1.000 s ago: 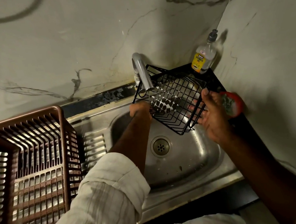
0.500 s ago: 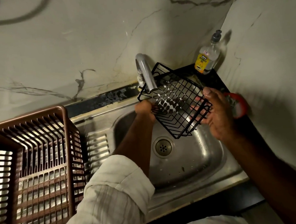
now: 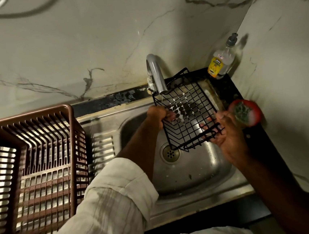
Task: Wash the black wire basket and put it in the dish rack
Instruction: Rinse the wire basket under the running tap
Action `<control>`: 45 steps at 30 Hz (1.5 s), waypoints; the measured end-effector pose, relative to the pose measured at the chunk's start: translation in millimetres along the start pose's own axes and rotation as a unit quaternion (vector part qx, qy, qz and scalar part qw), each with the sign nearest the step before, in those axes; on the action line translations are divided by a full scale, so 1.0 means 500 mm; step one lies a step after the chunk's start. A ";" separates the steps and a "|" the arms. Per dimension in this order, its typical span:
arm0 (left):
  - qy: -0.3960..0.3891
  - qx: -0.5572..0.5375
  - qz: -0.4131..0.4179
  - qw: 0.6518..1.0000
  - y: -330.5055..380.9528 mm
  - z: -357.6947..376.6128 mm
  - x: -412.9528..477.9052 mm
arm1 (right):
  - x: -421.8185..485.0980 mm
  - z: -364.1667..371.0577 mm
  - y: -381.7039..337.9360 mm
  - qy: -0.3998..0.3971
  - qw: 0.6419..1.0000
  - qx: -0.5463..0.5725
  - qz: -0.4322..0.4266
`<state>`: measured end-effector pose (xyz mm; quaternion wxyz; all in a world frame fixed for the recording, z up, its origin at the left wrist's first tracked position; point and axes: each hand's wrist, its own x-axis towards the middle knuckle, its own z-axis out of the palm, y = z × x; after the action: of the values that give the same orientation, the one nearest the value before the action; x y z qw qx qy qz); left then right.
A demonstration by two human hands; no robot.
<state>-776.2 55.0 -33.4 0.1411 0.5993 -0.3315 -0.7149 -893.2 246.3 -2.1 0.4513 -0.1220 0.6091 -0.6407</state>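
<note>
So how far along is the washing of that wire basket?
Roughly midway. Soaping looks done: white foam clings to the black wire basket. In hand: left hand and right hand hold it under the tap over the sink. Left: rinsing, then setting it in the brown dish rack.

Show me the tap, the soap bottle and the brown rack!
tap [image 3: 157, 75], head view, curved metal neck
soap bottle [image 3: 215, 66], head view, yellow label
brown rack [image 3: 36, 114], head view, back rim

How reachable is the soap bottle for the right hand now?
Probably not yet: right hand grips the basket. Once freed, the way to the soap bottle looks open, past the red dish.
</note>
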 end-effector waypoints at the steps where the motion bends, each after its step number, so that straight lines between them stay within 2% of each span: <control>1: 0.006 0.013 0.011 1.000 -0.001 -0.002 0.001 | -0.003 -0.001 0.003 0.002 1.000 0.000 0.011; 8: 0.047 0.036 0.032 0.998 -0.009 -0.018 0.026 | 0.017 0.005 -0.019 -0.030 0.997 -0.061 0.040; 13: 0.045 0.098 0.050 0.993 0.007 -0.021 0.019 | 0.057 0.027 -0.043 -0.051 0.990 -0.081 0.108; 15: 0.041 0.113 0.047 0.992 0.012 -0.025 0.017 | 0.070 0.044 -0.058 -0.057 0.989 -0.095 0.097; 17: 0.035 0.118 0.043 0.991 0.014 -0.028 0.018 | 0.086 0.059 -0.079 -0.069 0.986 -0.119 0.096; 20: 0.025 0.137 0.047 0.989 0.013 -0.029 0.024 | 0.112 0.081 -0.095 -0.073 0.973 -0.164 0.144; 23: 0.046 0.152 0.075 0.985 0.012 -0.024 0.032 | 0.120 0.099 -0.100 -0.053 0.965 -0.219 0.131; 26: 0.076 0.196 0.117 0.971 0.019 -0.022 0.046 | 0.124 0.110 -0.090 -0.013 0.977 -0.195 0.082; 30: 0.103 0.330 0.180 0.921 0.037 -0.019 0.043 | 0.126 0.110 -0.073 0.007 0.982 -0.178 0.062; 32: 0.052 0.234 0.177 0.954 0.037 -0.023 0.029 | 0.124 0.106 -0.069 0.007 0.982 -0.172 0.072; 34: -0.034 0.103 0.110 0.988 0.034 -0.030 0.013 | 0.124 0.097 -0.065 0.001 0.984 -0.155 0.092; 36: -0.092 0.038 0.066 0.993 0.032 -0.043 0.011 | 0.124 0.093 -0.059 -0.003 0.987 -0.130 0.095; 40: -0.124 0.013 0.028 0.992 0.031 -0.048 0.003 | 0.133 0.090 -0.047 0.007 0.990 -0.122 0.070; 45: -0.104 0.082 0.031 0.991 0.043 -0.044 0.002 | 0.139 0.092 -0.049 0.008 0.988 -0.140 0.057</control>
<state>-759.9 31.7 -21.8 0.0777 0.5205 -0.4205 -0.7391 -910.3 161.1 2.6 0.4610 -0.1439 0.7023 -0.5231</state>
